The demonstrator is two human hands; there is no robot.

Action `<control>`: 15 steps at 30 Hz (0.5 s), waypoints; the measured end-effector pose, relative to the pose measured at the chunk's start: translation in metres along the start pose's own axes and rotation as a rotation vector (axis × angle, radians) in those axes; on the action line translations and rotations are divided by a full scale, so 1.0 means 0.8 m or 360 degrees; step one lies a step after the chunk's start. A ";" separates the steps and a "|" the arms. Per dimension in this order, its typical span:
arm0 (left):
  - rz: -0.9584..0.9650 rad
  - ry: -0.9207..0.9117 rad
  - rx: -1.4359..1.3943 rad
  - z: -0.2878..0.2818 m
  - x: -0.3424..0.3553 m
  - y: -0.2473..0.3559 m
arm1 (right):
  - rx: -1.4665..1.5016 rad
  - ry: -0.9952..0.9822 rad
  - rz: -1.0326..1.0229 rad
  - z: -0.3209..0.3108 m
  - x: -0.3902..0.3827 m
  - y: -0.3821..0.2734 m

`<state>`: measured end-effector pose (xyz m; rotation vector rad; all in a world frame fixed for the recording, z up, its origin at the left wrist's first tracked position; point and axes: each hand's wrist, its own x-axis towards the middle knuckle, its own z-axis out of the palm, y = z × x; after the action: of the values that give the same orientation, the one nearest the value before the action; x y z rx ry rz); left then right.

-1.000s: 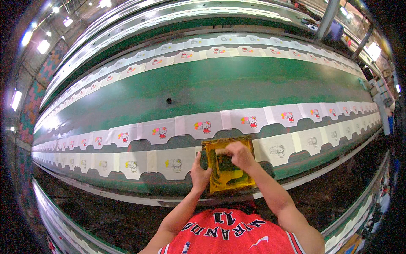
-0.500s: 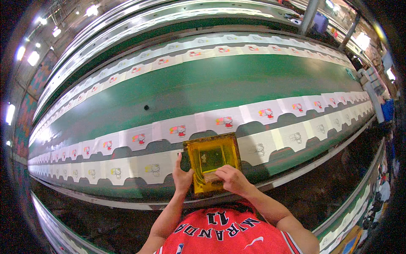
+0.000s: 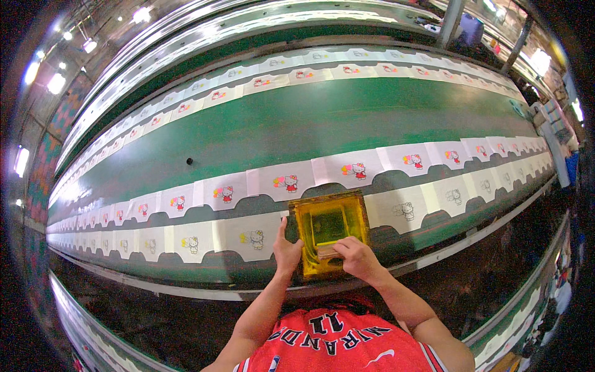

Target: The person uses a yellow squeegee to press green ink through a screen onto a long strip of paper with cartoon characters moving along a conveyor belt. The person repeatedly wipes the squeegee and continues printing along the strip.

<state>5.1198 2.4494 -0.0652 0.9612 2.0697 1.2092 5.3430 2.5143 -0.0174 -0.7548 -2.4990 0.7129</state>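
Note:
A screen-printing frame (image 3: 363, 217) with amber-yellow walls lies over the near row of pale fabric pieces (image 3: 226, 232). My left hand (image 3: 287, 253) grips its left side, thumb against the edge and index finger stretched along the outside; the other fingers are hidden. Inside the frame, near its close end, my right hand (image 3: 361, 259) is closed on a squeegee (image 3: 326, 250) with a pale, wood-coloured grip. Yellow ink streaks the mesh. Pieces left of the frame bear a cartoon figure with yellow marks; those to its right show grey outlines only.
A long green printing table (image 3: 260, 136) runs across the view, with a second row of pieces (image 3: 282, 177) printed in red, pink and yellow. A small black round object (image 3: 189, 161) sits on it. Further tables lie behind, and a metal post (image 3: 451, 23) stands at the back right.
The view has shifted, so table and frame appear farther right. The squeegee remains in my right hand near the frame's close end. My left hand stays at the frame's left side.

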 end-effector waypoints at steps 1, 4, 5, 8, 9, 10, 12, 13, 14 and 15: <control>0.0066 0.0039 0.0024 0.003 0.000 -0.001 | 0.0010 -0.0005 -0.0012 0.000 -0.002 0.003; 0.0136 0.0102 0.0113 0.010 -0.003 -0.001 | 0.0009 0.0028 0.0002 0.002 -0.008 0.008; 0.0165 0.0121 0.0142 0.011 -0.003 0.001 | 0.0018 0.0029 -0.0003 0.001 -0.009 0.009; 0.0188 0.0142 0.0199 0.011 -0.003 0.010 | 0.0031 0.0016 -0.0006 -0.003 -0.009 0.010; 0.0154 0.0129 0.0201 0.011 -0.004 0.014 | 0.0032 0.0004 -0.0001 -0.005 -0.009 0.009; 0.0119 0.0115 0.0200 0.010 -0.005 0.018 | 0.0031 -0.0010 0.0005 -0.006 -0.010 0.008; 0.0136 0.0106 0.0205 0.011 -0.003 0.011 | 0.0044 0.0018 -0.0026 -0.008 -0.009 0.008; 0.0118 0.0093 0.0205 0.012 -0.002 0.011 | 0.0047 0.0030 -0.0044 -0.010 -0.008 0.008; 0.0099 0.0077 0.0206 0.011 -0.001 0.012 | 0.0043 0.0018 -0.0049 -0.011 -0.011 0.006; 0.0054 0.0053 0.0209 0.009 -0.001 0.012 | 0.0040 0.0006 -0.0055 -0.011 -0.019 0.003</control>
<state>5.1284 2.4558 -0.0601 1.0461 2.1897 1.1242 5.3606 2.5100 -0.0158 -0.7020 -2.4890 0.7287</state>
